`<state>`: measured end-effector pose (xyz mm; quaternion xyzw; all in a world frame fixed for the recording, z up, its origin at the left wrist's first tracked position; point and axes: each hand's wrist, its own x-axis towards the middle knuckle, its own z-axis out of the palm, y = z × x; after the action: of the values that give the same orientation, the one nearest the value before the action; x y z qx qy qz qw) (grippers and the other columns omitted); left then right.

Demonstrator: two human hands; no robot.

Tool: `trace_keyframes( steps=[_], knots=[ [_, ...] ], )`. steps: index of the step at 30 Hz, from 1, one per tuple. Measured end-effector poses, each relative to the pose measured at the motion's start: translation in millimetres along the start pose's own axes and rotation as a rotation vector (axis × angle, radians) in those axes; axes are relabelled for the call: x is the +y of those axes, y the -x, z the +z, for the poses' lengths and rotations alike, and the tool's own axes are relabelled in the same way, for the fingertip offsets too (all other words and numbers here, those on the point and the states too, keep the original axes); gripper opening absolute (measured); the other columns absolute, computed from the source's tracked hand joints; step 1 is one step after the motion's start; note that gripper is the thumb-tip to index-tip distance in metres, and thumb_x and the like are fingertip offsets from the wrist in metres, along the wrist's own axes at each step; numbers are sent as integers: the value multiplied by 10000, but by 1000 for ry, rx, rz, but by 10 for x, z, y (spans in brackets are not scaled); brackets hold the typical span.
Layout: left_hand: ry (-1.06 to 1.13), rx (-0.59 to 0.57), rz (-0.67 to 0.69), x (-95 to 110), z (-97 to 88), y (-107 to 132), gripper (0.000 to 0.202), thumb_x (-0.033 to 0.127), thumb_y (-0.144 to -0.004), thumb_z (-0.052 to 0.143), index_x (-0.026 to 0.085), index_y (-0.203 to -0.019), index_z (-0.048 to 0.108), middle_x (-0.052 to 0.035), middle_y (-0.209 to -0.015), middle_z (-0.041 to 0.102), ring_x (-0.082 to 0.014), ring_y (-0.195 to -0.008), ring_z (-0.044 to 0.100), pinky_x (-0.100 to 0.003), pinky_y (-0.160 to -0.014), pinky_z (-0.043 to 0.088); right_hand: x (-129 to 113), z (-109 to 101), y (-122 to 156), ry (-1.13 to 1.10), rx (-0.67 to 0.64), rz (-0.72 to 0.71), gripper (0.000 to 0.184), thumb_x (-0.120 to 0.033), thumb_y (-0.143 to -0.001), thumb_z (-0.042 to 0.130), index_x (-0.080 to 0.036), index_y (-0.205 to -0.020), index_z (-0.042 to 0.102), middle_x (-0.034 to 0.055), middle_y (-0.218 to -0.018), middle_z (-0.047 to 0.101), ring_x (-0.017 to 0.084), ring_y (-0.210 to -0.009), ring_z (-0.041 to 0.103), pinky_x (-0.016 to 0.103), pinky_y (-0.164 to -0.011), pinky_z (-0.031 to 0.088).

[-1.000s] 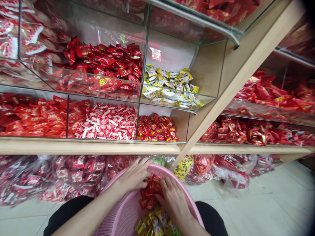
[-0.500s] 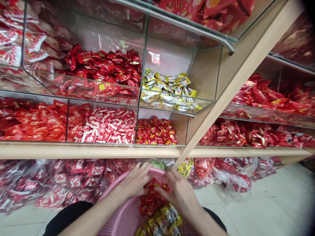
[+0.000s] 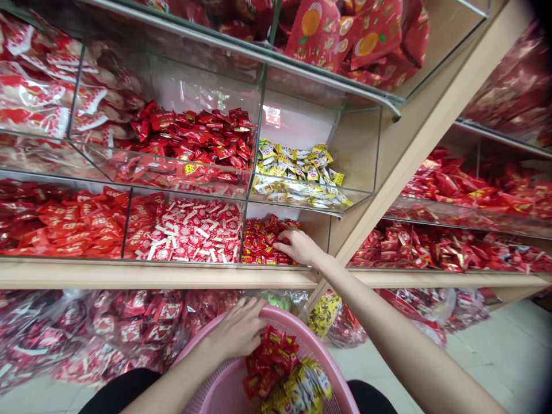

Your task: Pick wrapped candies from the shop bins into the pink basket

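A pink plastic basket stands between my knees with red wrapped candies and yellow-and-white wrapped candies inside. My left hand lies over the far left part of its rim, fingers bent around the edge. My right hand reaches into the small lower shelf compartment, its fingers curled onto the pile of small red candies there. The fingertips are partly sunk among the wrappers, so how many candies they grip is hidden.
A clear divider separates that pile from red-and-white candies. Above is a glass-fronted bin of yellow-and-white candies. A slanted wooden post rises right of my right hand. Bagged candies lie beneath the wooden ledge.
My right hand has left the basket and moved up and forward into the red candy compartment. Red candies now lie uncovered in the basket. My left hand stays at the rim.
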<state>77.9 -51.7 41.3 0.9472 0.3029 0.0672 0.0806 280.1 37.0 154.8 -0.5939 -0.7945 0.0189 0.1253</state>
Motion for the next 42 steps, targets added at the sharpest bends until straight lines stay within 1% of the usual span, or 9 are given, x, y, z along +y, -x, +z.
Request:
trace_keyframes(
  steps=[3, 8, 13, 16, 20, 23, 28, 32, 42],
  knots=[
    [0, -2, -4, -8, 3, 12, 161, 203, -765, 502, 203, -857, 635, -64, -1249, 487, -248, -1100, 469, -406, -928, 375, -50, 52, -70, 6, -85, 47, 210, -355, -769, 606, -171, -855, 660, 77, -881, 641, 169, -778, 573, 236, -632, 371],
    [-4, 1, -10, -19, 4, 18, 161, 221, -775, 496, 204, -854, 635, -68, -1241, 488, -252, -1082, 481, -437, -938, 372, 15, 37, -54, -35, -121, 12, 132, -245, -725, 637, -160, -825, 647, 29, -802, 638, 121, -681, 530, 210, -593, 362],
    [10, 7, -5, -9, 17, -5, 155, 224, -792, 483, 202, -841, 627, -66, -1268, 480, -251, -1099, 480, -452, -951, 368, 82, -65, -30, -218, -131, -43, 162, -216, -721, 642, -131, -858, 628, 6, -719, 616, 110, -647, 511, 209, -601, 377],
    [15, 4, -6, -4, 29, -19, 165, 228, -801, 480, 210, -874, 626, -65, -1292, 471, -254, -1129, 466, -467, -966, 356, 40, -90, -50, -280, -100, -130, 251, -217, -719, 655, -126, -950, 622, 15, -773, 618, 116, -681, 519, 214, -621, 387],
    [13, -7, -11, -6, 35, -18, 155, 246, -810, 486, 208, -863, 627, -61, -1331, 447, -263, -1156, 450, -478, -979, 347, -54, -59, -126, -137, -106, -273, 311, -192, -724, 661, -137, -1029, 631, 56, -901, 613, 134, -751, 533, 230, -673, 392],
    [9, -15, -21, -4, 24, -6, 164, 258, -815, 490, 209, -878, 633, -59, -1336, 443, -267, -1163, 449, -475, -988, 345, -95, -37, -215, 33, -173, -326, 321, -208, -728, 666, -145, -1042, 649, 101, -993, 601, 183, -871, 546, 251, -735, 392],
    [33, -37, -46, 12, -7, 5, 213, 288, -844, 455, 223, -941, 633, -54, -1354, 427, -266, -1196, 427, -472, -1014, 322, -142, -49, -342, 218, -350, -240, 376, -281, -722, 675, -192, -1087, 649, 100, -1039, 614, 211, -901, 567, 240, -690, 386],
    [60, -45, -58, 23, -25, 3, 235, 303, -859, 427, 225, -941, 633, -51, -1362, 418, -259, -1204, 421, -467, -1025, 308, -185, -52, -371, 247, -352, -204, 373, -283, -693, 700, -205, -1055, 659, 76, -1027, 630, 195, -868, 574, 223, -645, 367],
    [53, -29, -44, 25, -30, 4, 212, 294, -843, 457, 222, -917, 642, -55, -1328, 444, -256, -1171, 439, -450, -996, 328, -80, -298, -214, -128, -255, -255, 272, -362, -743, 634, -142, -903, 646, 13, -787, 625, 124, -668, 502, 215, -591, 347]
  ],
)
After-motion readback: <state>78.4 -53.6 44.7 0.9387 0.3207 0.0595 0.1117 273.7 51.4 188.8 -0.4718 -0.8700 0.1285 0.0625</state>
